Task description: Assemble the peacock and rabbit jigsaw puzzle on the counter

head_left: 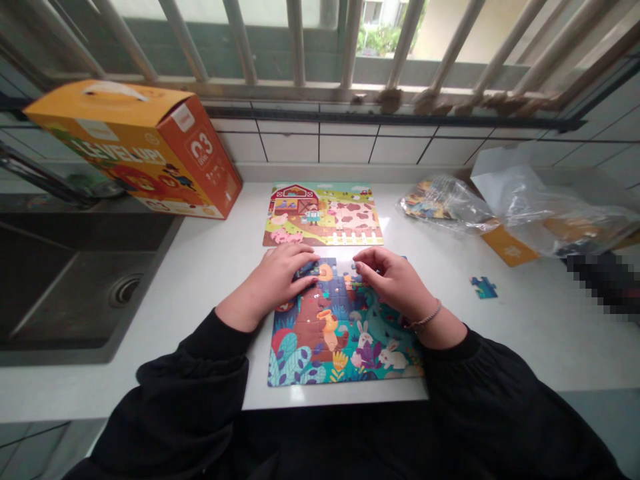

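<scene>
A jigsaw puzzle (320,333) with a bear, rabbits and plants lies on the white counter in front of me. A white gap shows at its top edge, between my hands. My left hand (280,283) rests on the puzzle's upper left, fingers stretched out and thumb apart, covering some pieces there. At the gap's right side, the thumb and index finger of my right hand (395,277) are pinched together. A small dark blue knob of a puzzle piece (353,265) shows at these fingertips; the rest is hidden by the hand.
Behind lies a farm puzzle (320,213). A loose puzzle piece (483,287) sits to the right. Farther back right are a plastic bag of pieces (440,203) and an open box (510,243) with clear wrapping. An orange box (145,153) stands back left, beside a dark sink (95,300).
</scene>
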Demonstrator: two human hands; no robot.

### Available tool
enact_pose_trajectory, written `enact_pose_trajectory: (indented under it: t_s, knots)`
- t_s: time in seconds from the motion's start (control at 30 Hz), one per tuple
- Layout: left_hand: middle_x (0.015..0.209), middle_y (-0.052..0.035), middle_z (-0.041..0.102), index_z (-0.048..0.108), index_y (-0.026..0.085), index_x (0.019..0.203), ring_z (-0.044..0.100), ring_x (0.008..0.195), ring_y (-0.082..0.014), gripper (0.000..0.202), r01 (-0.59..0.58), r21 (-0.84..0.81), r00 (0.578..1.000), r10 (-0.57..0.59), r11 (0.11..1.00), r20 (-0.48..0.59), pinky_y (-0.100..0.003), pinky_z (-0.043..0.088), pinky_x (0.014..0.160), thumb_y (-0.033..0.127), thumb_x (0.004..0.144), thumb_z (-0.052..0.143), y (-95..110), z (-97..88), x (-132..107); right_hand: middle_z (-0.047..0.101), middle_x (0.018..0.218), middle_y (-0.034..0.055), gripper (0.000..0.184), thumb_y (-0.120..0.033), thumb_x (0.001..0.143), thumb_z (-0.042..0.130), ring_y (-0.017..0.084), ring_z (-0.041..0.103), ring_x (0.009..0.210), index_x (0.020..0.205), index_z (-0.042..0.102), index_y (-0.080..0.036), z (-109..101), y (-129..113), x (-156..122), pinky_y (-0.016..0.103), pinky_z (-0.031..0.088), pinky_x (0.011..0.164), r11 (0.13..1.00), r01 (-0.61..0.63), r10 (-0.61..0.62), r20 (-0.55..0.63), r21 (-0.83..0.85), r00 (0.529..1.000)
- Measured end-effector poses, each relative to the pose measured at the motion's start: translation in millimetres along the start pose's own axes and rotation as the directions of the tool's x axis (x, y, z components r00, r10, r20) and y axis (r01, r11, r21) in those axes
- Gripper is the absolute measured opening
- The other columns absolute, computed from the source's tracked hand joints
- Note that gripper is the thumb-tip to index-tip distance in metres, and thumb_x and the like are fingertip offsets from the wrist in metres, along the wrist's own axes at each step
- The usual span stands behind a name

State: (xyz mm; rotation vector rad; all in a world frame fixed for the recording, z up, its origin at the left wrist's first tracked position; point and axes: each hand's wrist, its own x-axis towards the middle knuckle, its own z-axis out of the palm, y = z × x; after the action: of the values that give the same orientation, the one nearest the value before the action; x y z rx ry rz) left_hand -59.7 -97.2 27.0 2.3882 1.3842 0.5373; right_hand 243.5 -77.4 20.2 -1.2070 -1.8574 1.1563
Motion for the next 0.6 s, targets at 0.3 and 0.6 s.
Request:
enact_pose_trajectory:
  t_s: [0.3,0.6]
  knots:
    - [0.141,-0.0109,0.075,0.081,0.027,0.121,0.068,0.133,-0.0316,0.022,-0.022,-0.035,0.999,0.022,0.999,0.025,-0.055,0.052,0.117,0.038,0.102,0.075,-12,2.3,-2,0.077,0.088,0.0038,0.032,-0.052,0.101,0.066,0.02,0.068,0.076,0.11,0.075,-0.023,-17,2,-3,0.033,0.053,0.071,0.993,0.005,-0.021,-0.135,-0.118,0.991]
    - [0.134,-0.0111,0.074,0.083,0.027,0.118,0.069,0.125,-0.031,0.022,-0.003,-0.026,1.0,0.003,1.0,0.012,-0.052,0.054,0.111,0.041,0.102,0.077,-19,4.8,0,0.08,0.098,0.0099,0.029,-0.045,0.102,0.059,0.026,0.072,0.082,0.107,0.076,-0.023,-56,6,-27,0.039,0.057,0.084,0.851,-0.132,-0.051,-0.33,-0.508,0.943]
